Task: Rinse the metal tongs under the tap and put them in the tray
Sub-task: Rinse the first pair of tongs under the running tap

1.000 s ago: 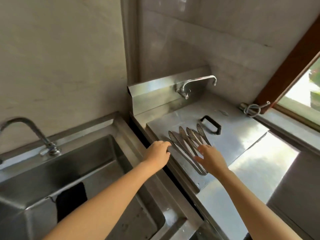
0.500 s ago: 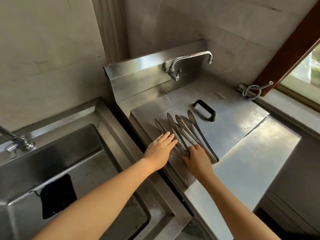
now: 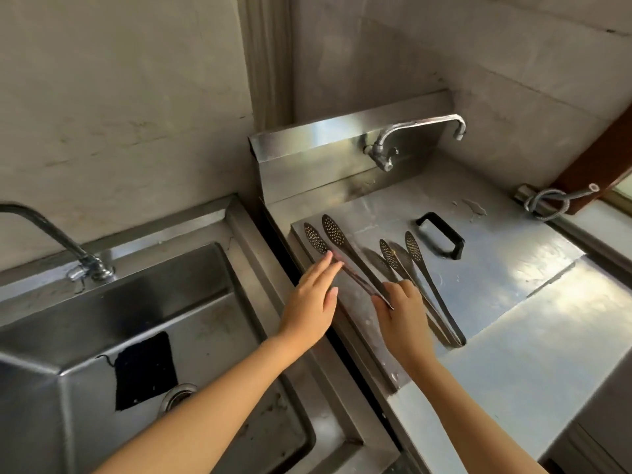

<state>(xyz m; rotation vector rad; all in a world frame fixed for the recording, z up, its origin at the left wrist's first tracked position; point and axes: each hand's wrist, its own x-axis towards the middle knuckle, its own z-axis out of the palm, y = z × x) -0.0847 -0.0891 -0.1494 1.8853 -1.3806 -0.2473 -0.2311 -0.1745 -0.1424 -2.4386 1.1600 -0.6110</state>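
Observation:
Two pairs of metal tongs with perforated tips lie on a steel lid. The left pair (image 3: 337, 239) is raised at its hinge end, pinched by my right hand (image 3: 402, 311). My left hand (image 3: 313, 301) lies flat with fingers apart, its fingertips touching that pair's arms. The other pair (image 3: 422, 271) rests flat to the right of my right hand. A tap (image 3: 415, 131) sticks out of the steel backsplash above the lid. A second tap (image 3: 51, 237) stands over the deep sink (image 3: 143, 299) at left. No tray shows.
The lid (image 3: 496, 268) has a black handle (image 3: 441, 239) and covers the right basin. A black cloth (image 3: 145, 369) lies in the left sink beside the drain (image 3: 178, 396). A coiled metal hose (image 3: 549, 201) sits at the back right by a wooden window frame.
My right hand has drawn the left pair of tongs away from the other pair and lifted its hinge end. My left hand moved onto that pair's arms. The camera tilted down and left.

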